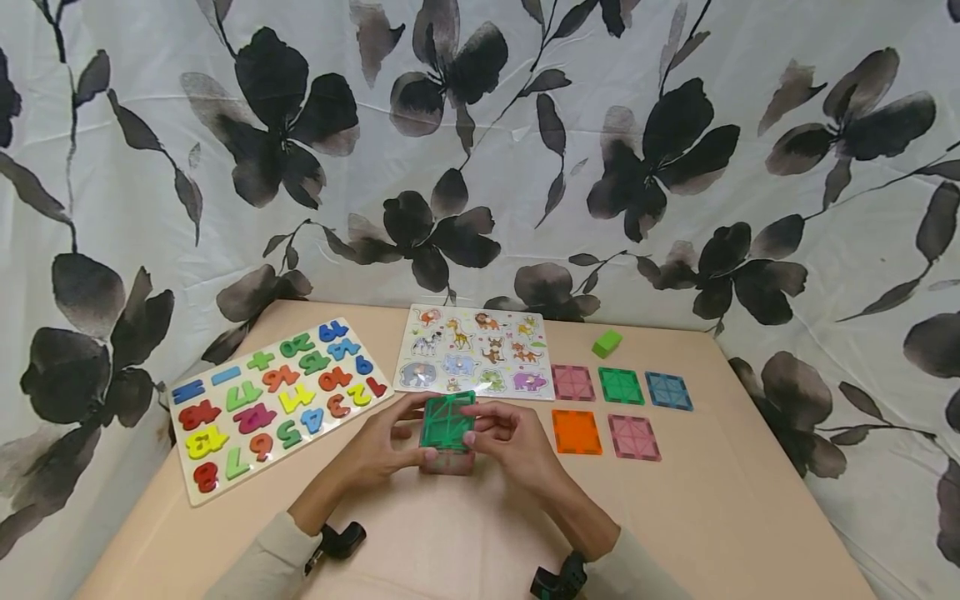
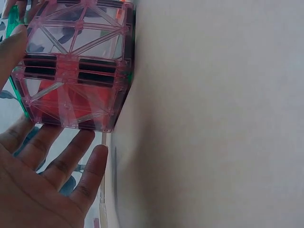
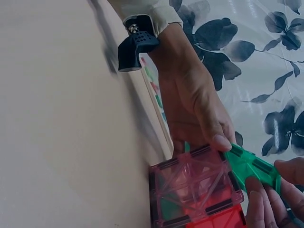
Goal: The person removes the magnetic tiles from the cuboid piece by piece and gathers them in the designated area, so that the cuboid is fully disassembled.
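In front of the animal board (image 1: 412,328), the left hand (image 1: 375,442) holds a pink box (image 1: 447,464) while the right hand (image 1: 517,442) pinches the green square (image 1: 448,421) on top, probably a lid needing gentle lowering next.

Tile box (image 1: 447,463) sits between my fingers (image 1: 491,410). Number board (image 1: 277,408) along counter's (image 1: 720,500) left edge. Animal board (image 1: 472,354) behind box, at back edge. Five loose tiles (image 1: 621,387) right of box, two rows; block (image 1: 607,343) behind them.

On the number board (image 1: 242,439) at the head view's eight o'clock, we are reading upside-down 2 (image 1: 358,394), 3 (image 1: 339,406), 5 (image 1: 288,433), 7 (image 1: 237,462) and a plus sign (image 1: 260,360).
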A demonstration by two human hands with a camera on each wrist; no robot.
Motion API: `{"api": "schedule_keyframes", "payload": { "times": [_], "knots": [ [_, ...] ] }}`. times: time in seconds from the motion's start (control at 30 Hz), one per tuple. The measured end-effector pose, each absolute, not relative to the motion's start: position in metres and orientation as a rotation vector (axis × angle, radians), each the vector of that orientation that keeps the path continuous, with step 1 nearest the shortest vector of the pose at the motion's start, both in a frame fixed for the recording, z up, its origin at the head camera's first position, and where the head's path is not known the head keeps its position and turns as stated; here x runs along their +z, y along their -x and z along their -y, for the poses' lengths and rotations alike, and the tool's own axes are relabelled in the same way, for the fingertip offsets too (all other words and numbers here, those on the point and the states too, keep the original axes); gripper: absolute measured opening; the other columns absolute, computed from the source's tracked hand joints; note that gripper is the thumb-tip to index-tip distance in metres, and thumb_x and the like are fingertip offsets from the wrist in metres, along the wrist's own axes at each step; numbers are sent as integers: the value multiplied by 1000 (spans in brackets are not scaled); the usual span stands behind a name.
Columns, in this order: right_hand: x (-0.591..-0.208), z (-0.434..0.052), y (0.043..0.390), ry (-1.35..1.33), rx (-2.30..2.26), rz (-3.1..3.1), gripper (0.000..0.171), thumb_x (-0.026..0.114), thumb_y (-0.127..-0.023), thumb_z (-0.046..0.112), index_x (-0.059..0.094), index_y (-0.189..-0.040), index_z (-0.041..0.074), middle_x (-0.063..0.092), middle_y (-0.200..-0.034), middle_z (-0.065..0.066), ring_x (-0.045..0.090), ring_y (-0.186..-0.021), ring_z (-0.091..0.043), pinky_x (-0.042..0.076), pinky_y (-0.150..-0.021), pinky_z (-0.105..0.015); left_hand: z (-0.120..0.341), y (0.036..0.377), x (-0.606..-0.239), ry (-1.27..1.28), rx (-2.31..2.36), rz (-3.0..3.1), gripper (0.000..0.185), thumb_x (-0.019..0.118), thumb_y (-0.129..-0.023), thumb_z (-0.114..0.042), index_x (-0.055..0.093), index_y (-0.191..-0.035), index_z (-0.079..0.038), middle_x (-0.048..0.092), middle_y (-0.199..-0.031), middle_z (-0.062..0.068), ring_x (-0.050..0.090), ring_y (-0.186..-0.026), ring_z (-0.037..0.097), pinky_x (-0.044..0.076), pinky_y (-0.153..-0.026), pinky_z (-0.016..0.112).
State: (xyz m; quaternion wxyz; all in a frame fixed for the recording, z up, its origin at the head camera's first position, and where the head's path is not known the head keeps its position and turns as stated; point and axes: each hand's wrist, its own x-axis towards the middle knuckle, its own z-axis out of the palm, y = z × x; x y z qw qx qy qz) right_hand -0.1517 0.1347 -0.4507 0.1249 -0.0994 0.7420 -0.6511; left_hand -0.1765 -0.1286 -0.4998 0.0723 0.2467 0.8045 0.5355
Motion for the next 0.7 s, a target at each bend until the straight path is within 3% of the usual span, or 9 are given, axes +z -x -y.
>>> {"api": "schedule_keyframes", "payload": {
  "times": [0.37,0.7],
  "knots": [
    [-446,-132,148,258,-1937,-2132,36,77,-96,5,73,-132,7,69,-109,-14,69,-90,-17,62,-81,-17,129,176,-499,-718,1602,-2423,75,84,-93,-32,46,-157,-28,58,-154,9,57,-141,41,52,-112,65],
    [-444,-133,146,233,-1952,-2143,35,76,-96,3,75,-131,10,70,-112,-15,70,-93,-20,64,-83,-20,128,176,-500,-679,1605,-2416,76,84,-93,-30,45,-158,-23,56,-157,10,55,-143,40,50,-114,63]
  ]
}}
